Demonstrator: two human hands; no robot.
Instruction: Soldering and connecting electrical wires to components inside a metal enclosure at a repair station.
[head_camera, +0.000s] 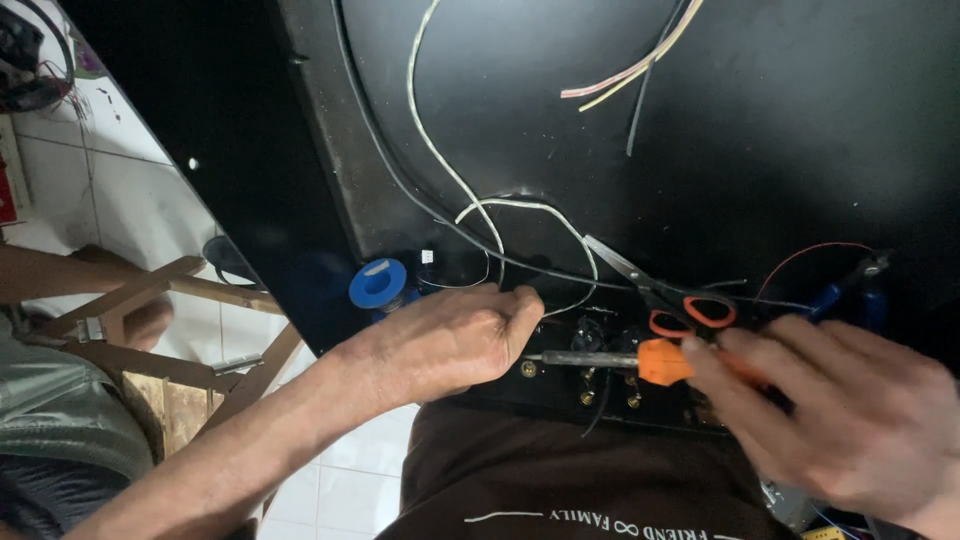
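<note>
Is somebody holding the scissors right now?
No, the scissors lie loose on the black panel, while the right hand grips the orange-handled soldering iron instead.

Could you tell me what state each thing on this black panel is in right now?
Left hand: closed in a fist, pinching thin white wire.
Right hand: gripping the orange handle.
Soldering iron: held level, tip at the left fingers.
Scissors: lying on the panel, blades nearly closed.
White wire: loose, looping across the panel.
Blue solder spool: resting at the panel edge.
Red wire: arched, loose.
</note>
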